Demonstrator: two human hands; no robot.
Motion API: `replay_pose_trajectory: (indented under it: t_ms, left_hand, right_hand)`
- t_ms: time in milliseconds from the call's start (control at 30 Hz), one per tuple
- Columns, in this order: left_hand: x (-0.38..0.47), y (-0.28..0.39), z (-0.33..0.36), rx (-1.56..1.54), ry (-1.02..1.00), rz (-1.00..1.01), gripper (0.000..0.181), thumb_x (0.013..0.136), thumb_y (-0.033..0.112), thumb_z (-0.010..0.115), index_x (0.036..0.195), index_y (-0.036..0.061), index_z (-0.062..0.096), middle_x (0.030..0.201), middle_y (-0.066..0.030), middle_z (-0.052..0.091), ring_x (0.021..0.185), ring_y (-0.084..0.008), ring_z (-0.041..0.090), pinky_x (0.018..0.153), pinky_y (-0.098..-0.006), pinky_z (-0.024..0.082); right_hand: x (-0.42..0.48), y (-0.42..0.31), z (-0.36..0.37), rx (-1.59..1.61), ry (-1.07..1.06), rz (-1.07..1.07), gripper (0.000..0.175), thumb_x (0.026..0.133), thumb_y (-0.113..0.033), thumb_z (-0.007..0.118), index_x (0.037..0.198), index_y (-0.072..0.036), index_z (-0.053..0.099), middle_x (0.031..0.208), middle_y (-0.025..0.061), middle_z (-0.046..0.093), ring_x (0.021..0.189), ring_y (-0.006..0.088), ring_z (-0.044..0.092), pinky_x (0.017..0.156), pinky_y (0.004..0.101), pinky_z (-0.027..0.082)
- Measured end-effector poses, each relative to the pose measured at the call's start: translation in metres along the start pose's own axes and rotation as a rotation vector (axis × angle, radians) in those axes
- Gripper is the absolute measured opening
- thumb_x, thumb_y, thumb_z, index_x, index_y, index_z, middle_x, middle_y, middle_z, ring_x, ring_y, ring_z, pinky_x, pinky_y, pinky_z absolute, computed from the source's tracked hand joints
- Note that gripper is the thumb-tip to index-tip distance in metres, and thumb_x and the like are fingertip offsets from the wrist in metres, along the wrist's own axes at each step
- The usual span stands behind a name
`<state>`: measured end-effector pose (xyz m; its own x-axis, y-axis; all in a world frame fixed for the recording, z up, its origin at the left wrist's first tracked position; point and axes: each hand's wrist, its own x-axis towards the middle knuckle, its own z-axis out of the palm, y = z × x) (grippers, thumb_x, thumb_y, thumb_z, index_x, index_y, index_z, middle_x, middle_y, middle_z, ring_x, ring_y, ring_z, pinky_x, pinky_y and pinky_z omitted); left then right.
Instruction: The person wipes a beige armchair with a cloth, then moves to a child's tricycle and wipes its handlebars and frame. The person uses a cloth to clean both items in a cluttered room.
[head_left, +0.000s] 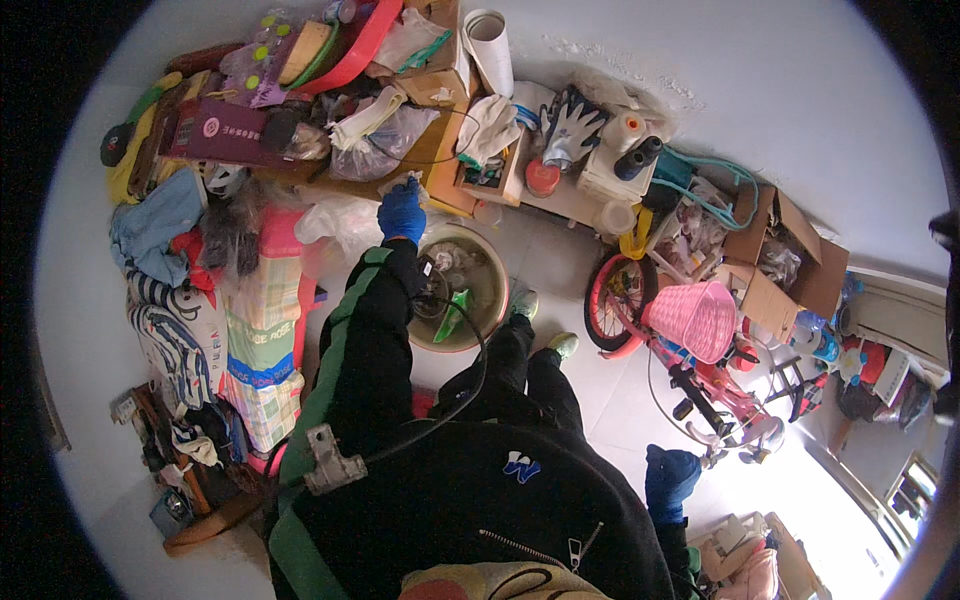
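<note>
My left hand (402, 213), in a blue glove, reaches to the front of a wooden cabinet (444, 165). A pale crumpled cloth (405, 182) shows at its fingertips and seems pinched against the cabinet. Below that hand, a round basin (504, 289) on the floor holds murky liquid, a grey soaked clump (448, 257) and a bright green object (451, 316). My right hand (673, 484), also blue-gloved, hangs out to the right near a pink child's bicycle (724, 390). Its fingers look curled, but whether it holds anything is hidden.
A pink basket (694, 321) fronts the bicycle. Work gloves (574, 131), a red-lidded jar (542, 178) and open cardboard boxes (795, 247) line the wall. Plaid bundled bedding (262, 352) stands at left. A black cable (480, 360) crosses before me from a metal bracket (330, 460).
</note>
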<state>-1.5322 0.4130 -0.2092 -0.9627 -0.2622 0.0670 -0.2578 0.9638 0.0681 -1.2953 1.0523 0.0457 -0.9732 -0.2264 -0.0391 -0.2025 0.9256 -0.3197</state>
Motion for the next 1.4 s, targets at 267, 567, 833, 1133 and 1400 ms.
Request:
replay_pose_trajectory:
  t_ms: [267, 567, 833, 1133, 1400]
  left_hand:
    - [0.071, 0.017, 0.007, -0.103, 0.054, 0.124, 0.055, 0.083, 0.006, 0.057, 0.138, 0.0083, 0.055, 0.116, -0.0212, 0.067, 0.107, -0.0398, 0.064, 0.092, -0.0501, 0.051]
    - [0.124, 0.051, 0.012, -0.041, 0.159, 0.183, 0.054, 0.084, 0.01, 0.061, 0.137, 0.01, 0.054, 0.122, -0.02, 0.063, 0.105, -0.0405, 0.062, 0.088, -0.0507, 0.05]
    - [0.159, 0.051, 0.012, 0.092, -0.093, 0.094, 0.041, 0.087, 0.019, 0.057, 0.126, 0.0055, 0.061, 0.118, -0.0212, 0.066, 0.104, -0.0395, 0.064, 0.088, -0.0498, 0.052]
    - [0.036, 0.014, -0.011, -0.107, -0.018, 0.2, 0.059, 0.087, 0.009, 0.059, 0.145, 0.0102, 0.047, 0.124, -0.0214, 0.063, 0.104, -0.0414, 0.064, 0.088, -0.0502, 0.052]
    - [-0.011, -0.015, -0.016, 0.109, -0.274, -0.038, 0.068, 0.091, 0.015, 0.058, 0.155, 0.0199, 0.034, 0.14, -0.0211, 0.053, 0.112, -0.0398, 0.063, 0.087, -0.0498, 0.053]
  right_hand:
    - [0.002, 0.0, 0.005, -0.049, 0.006, 0.039, 0.022, 0.078, -0.019, 0.078, 0.063, -0.015, 0.063, 0.059, 0.006, 0.056, 0.061, 0.0302, 0.055, 0.058, 0.045, 0.039]
    - [0.009, -0.003, 0.002, -0.036, -0.05, 0.052, 0.014, 0.081, -0.019, 0.075, 0.07, -0.015, 0.068, 0.059, 0.0071, 0.052, 0.06, 0.0305, 0.053, 0.058, 0.0451, 0.037]
    - [0.003, 0.001, 0.004, -0.059, -0.136, 0.088, 0.027, 0.083, -0.019, 0.075, 0.063, -0.012, 0.058, 0.06, 0.0074, 0.053, 0.062, 0.0319, 0.053, 0.058, 0.046, 0.037]
    - [0.013, -0.005, -0.002, 0.028, -0.036, 0.042, 0.018, 0.077, -0.013, 0.078, 0.068, -0.013, 0.063, 0.06, 0.0066, 0.056, 0.06, 0.0303, 0.055, 0.058, 0.0449, 0.038]
    - [0.007, 0.004, -0.002, 0.032, 0.025, -0.025, 0.01, 0.07, -0.01, 0.074, 0.072, -0.016, 0.066, 0.062, 0.0052, 0.05, 0.059, 0.0282, 0.052, 0.056, 0.0425, 0.037]
